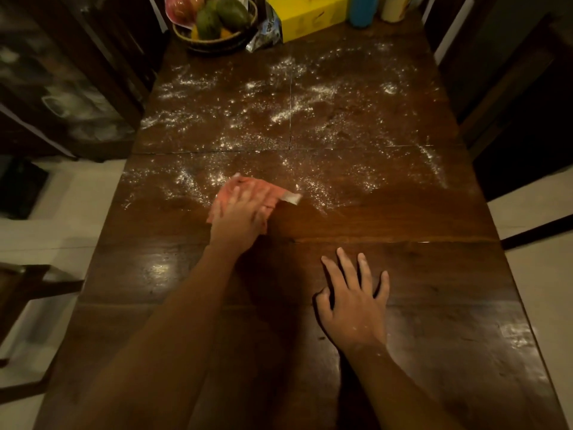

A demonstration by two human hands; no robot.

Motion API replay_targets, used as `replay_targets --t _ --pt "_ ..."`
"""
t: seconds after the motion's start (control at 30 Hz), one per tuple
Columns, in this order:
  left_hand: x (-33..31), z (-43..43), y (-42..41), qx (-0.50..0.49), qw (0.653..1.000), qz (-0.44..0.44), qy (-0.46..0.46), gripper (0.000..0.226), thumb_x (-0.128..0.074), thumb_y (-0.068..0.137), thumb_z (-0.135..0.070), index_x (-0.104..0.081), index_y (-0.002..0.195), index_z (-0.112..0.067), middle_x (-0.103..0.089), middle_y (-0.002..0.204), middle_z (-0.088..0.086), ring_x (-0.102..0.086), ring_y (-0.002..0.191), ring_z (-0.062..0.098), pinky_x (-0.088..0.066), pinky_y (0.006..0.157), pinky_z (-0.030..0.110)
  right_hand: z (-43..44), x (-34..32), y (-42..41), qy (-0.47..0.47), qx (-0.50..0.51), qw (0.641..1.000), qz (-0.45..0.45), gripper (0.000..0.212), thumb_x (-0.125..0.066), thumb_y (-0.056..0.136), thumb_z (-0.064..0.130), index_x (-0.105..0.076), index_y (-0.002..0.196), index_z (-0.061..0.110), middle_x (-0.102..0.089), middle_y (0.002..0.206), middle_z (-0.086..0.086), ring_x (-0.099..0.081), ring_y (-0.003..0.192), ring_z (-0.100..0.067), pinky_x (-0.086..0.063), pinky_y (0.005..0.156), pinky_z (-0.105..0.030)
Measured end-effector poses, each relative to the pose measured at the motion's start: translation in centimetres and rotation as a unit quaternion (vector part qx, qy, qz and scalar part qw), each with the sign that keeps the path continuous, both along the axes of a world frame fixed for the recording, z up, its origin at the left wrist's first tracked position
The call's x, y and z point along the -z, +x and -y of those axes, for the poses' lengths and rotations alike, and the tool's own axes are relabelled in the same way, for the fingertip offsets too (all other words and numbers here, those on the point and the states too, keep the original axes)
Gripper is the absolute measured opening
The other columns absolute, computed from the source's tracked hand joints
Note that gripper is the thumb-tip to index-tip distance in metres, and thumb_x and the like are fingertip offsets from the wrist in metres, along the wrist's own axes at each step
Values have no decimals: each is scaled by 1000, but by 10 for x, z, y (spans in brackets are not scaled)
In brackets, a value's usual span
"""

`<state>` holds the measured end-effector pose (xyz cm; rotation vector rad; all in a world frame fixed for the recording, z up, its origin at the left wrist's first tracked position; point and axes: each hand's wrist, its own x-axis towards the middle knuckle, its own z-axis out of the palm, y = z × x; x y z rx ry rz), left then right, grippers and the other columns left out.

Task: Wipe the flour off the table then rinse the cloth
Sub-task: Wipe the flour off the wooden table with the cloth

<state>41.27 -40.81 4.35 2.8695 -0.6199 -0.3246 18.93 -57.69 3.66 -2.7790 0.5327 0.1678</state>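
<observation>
Dim room, pale floor (62, 212). Flour (291, 110) is dusting the far half of a dark wooden desk (403, 218). The left hand (238, 218) is pressing a pink cloth (273, 193) flat at the flour's near edge, fingers released. The right hand (353, 302) is resting on bare wood, fingers spread.

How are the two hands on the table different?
The left hand presses on the pink cloth; the right hand rests on bare table. The left hand is farther out, by the flour; the right hand is nearer. Both lie palm down, fingers straight.
</observation>
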Motion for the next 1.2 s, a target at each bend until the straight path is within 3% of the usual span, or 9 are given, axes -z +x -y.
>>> replay_targets --t 0.13,0.27,0.33,0.47,0.6,0.83,1.03,1.2 --pt "1 -17 -13 -117 993 -16 -13 52 -16 103 -50 -6 154 -43 -1 165 -4 2 151 28 -3 116 63 -3 -3 2 -11 -6 1000 -6 59 -40 90 41 -40 149 37 -34 160 4 -20 151 -31 -16 115 -68" --pt "4 -37 -42 -50 999 -20 7 51 -15 103 -51 1 152 -48 10 162 -13 15 149 20 4 119 57 -12 -9 28 -2 -16 1000 -5 63 -42 83 49 -49 144 34 -43 154 -5 -24 148 -39 -19 113 -70" --pt "0 -55 -34 -35 999 -24 9 50 -15 103 -52 1 151 -51 11 160 -19 14 149 15 2 120 54 -28 -13 57 25 -66 998 -1 64 -35 83 51 -44 145 38 -36 158 -4 -15 151 -39 -12 116 -68" --pt "-2 -75 8 -106 994 -34 0 49 -17 104 -50 -5 151 -50 3 163 -16 8 151 18 -1 118 57 -70 -7 101 46 -193 980 9 60 -30 92 49 -29 151 44 -14 166 -1 2 154 -35 1 119 -64" --pt "2 -96 55 -137 990 -29 -12 49 -16 103 -51 -6 151 -50 1 164 -12 5 152 22 -3 116 63 -77 2 110 15 -195 981 10 59 -32 94 53 -21 152 49 -6 168 2 6 154 -33 2 118 -64" --pt "8 -108 100 -184 983 -10 -7 51 -15 102 -54 -5 152 -48 -3 165 -5 1 151 30 -1 114 67 -80 0 110 4 -178 984 5 57 -37 93 52 -25 150 52 -12 167 7 0 155 -28 -7 119 -63" --pt "13 -106 75 -70 997 -3 15 54 -12 102 -53 2 153 -44 7 165 -4 9 150 31 3 114 64 -83 -1 114 -6 -160 987 2 58 -37 92 52 -26 149 54 -14 166 10 -1 155 -25 -7 120 -61" --pt "10 -135 77 20 1000 1 9 52 -15 102 -54 0 152 -48 8 163 -14 9 151 20 2 119 55 -88 0 116 -20 -141 990 9 54 -47 88 49 -44 142 49 -33 160 7 -18 153 -27 -13 119 -61"
